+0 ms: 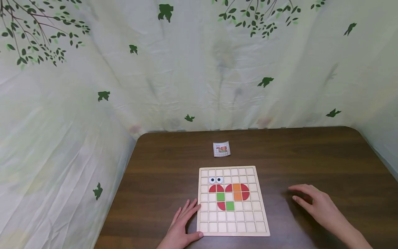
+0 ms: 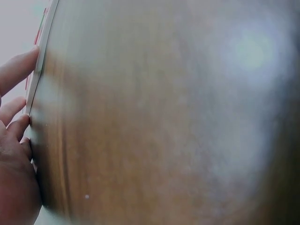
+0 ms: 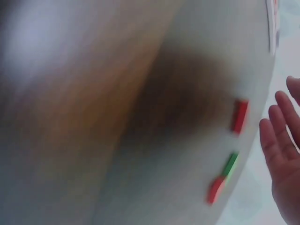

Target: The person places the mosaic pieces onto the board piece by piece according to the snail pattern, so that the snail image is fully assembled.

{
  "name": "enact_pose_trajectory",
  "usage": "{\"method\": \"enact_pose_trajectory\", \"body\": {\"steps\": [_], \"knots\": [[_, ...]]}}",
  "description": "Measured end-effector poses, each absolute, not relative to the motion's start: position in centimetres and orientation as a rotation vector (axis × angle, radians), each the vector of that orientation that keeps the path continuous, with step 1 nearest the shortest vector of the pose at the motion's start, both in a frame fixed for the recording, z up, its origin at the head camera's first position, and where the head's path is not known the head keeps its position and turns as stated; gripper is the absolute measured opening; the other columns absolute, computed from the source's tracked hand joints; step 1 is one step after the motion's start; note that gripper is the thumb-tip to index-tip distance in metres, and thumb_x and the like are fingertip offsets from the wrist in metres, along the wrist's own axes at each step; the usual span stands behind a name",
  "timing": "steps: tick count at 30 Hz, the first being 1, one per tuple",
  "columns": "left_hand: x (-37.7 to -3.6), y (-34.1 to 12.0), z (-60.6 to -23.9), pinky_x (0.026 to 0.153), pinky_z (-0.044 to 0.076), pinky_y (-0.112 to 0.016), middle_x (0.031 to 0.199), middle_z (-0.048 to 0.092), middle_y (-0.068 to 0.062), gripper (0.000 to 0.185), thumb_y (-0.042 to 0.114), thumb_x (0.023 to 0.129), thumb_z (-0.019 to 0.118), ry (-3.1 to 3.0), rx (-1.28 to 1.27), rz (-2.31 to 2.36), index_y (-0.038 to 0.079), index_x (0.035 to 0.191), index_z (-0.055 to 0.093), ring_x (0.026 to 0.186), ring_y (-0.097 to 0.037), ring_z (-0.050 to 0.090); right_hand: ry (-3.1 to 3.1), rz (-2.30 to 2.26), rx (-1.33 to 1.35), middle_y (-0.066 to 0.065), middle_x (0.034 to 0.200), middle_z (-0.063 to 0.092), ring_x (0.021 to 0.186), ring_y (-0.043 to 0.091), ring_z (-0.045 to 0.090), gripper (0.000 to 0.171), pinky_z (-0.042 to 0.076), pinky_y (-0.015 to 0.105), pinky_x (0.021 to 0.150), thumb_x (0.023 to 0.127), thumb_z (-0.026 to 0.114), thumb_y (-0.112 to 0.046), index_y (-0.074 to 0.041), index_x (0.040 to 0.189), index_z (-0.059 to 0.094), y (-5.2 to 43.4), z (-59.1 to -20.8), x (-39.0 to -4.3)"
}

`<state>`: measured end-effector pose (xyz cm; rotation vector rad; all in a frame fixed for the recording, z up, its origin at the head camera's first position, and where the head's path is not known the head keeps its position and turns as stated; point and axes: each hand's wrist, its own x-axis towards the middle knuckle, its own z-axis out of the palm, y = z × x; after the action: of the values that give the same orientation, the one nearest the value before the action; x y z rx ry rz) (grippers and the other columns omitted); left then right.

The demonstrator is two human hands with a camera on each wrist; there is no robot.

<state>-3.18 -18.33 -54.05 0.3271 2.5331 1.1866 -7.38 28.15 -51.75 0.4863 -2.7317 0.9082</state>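
Observation:
A pale wooden grid board (image 1: 233,221) lies on the dark brown table (image 1: 161,173). Red half-round, orange and green square tiles (image 1: 231,196) and a pair of eye tiles (image 1: 216,180) fill some of its cells. My left hand (image 1: 183,226) rests flat on the table, fingers straight, touching the board's left edge (image 2: 40,70). My right hand (image 1: 317,205) hovers to the right of the board with relaxed fingers, holding nothing. In the blurred right wrist view its fingers (image 3: 281,154) show next to red and green tile edges (image 3: 239,116).
A small pattern card (image 1: 221,149) lies on the table beyond the board. A pale curtain printed with green leaves (image 1: 199,69) hangs behind the table and along its left side. The table's rounded far right corner (image 1: 357,131) is in view.

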Motion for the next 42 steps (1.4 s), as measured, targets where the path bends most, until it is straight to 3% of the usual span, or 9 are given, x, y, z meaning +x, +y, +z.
{"method": "enact_pose_trajectory", "body": {"steps": [5,12,18,20,27,32,35,38,42], "knots": [[-3.0,-18.3,-53.9,0.11,0.0,-0.048,0.16,0.029,0.0,0.083,0.042,0.077,0.08,2.527,0.319,1.193,0.023,0.149,0.045,0.148,-0.034,0.012,-2.744,0.928,0.4,-0.003,0.109,0.067,0.082,0.001,0.057,0.042,0.044,0.016,0.064,0.08,0.079,-0.005,-0.021,0.117,0.07,30.6,-51.8,-7.0],[-3.2,-18.2,-53.9,0.111,0.002,-0.061,0.159,0.029,-0.001,0.082,0.043,0.077,0.079,2.526,0.305,1.152,0.023,0.149,0.044,0.148,-0.034,0.012,-2.738,0.94,0.292,-0.002,0.105,0.068,0.091,-0.009,0.053,0.04,0.04,0.007,0.07,0.079,0.08,-0.006,-0.02,0.115,0.071,33.2,-52.4,-7.0],[-3.1,-18.3,-53.9,0.111,0.001,-0.059,0.159,0.03,0.0,0.082,0.043,0.077,0.079,2.522,0.306,1.17,0.026,0.149,0.044,0.148,-0.034,0.012,-2.849,0.867,0.189,0.005,0.107,0.068,0.094,-0.009,0.05,0.034,0.046,0.022,0.067,0.08,0.082,-0.019,-0.017,0.112,0.071,34.6,-52.7,-7.8],[-3.0,-18.3,-54.0,0.111,0.001,-0.055,0.159,0.031,-0.001,0.081,0.041,0.077,0.08,2.535,0.328,1.189,0.025,0.149,0.045,0.148,-0.035,0.013,-2.889,0.857,0.187,0.009,0.108,0.067,0.088,-0.005,0.054,0.036,0.048,0.025,0.063,0.08,0.082,-0.021,-0.013,0.113,0.07,34.8,-52.9,-8.1],[-2.8,-18.5,-54.3,0.105,-0.008,-0.014,0.157,0.034,-0.001,0.079,0.038,0.078,0.081,2.597,0.425,1.226,0.025,0.148,0.046,0.147,-0.035,0.017,-2.928,0.824,0.243,0.011,0.101,0.064,0.07,0.0,0.055,0.033,0.045,0.027,0.055,0.08,0.08,-0.01,-0.004,0.111,0.07,34.4,-53.1,-8.5],[-2.8,-18.5,-54.2,0.102,-0.011,-0.008,0.157,0.034,-0.002,0.079,0.037,0.078,0.081,2.597,0.427,1.227,0.024,0.147,0.046,0.146,-0.036,0.017,-2.982,0.839,0.245,0.012,0.102,0.063,0.072,0.012,0.058,0.035,0.045,0.028,0.055,0.081,0.078,-0.007,0.0,0.114,0.068,33.8,-52.8,-8.9],[-2.8,-18.4,-54.1,0.105,-0.009,-0.012,0.157,0.034,-0.002,0.08,0.037,0.077,0.082,2.581,0.397,1.225,0.024,0.147,0.046,0.147,-0.036,0.016,-3.008,0.879,0.243,0.012,0.1,0.062,0.073,0.015,0.058,0.032,0.046,0.027,0.056,0.082,0.077,-0.005,0.0,0.112,0.066,33.4,-52.7,-9.2],[-2.8,-18.3,-54.0,0.112,-0.006,-0.029,0.158,0.032,0.001,0.081,0.039,0.077,0.081,2.551,0.347,1.213,0.027,0.148,0.045,0.148,-0.033,0.014,-2.975,0.9,0.273,0.007,0.098,0.061,0.075,0.011,0.057,0.028,0.047,0.026,0.058,0.081,0.077,-0.002,-0.007,0.107,0.066,32.9,-52.7,-9.5],[-2.9,-18.3,-53.9,0.111,0.0,-0.053,0.159,0.03,0.003,0.081,0.04,0.077,0.08,2.531,0.32,1.192,0.027,0.148,0.045,0.149,-0.031,0.012,-2.876,0.89,0.298,0.0,0.096,0.065,0.078,0.006,0.059,0.027,0.049,0.025,0.061,0.08,0.078,-0.002,-0.015,0.101,0.067,32.2,-52.7,-9.9]]}}
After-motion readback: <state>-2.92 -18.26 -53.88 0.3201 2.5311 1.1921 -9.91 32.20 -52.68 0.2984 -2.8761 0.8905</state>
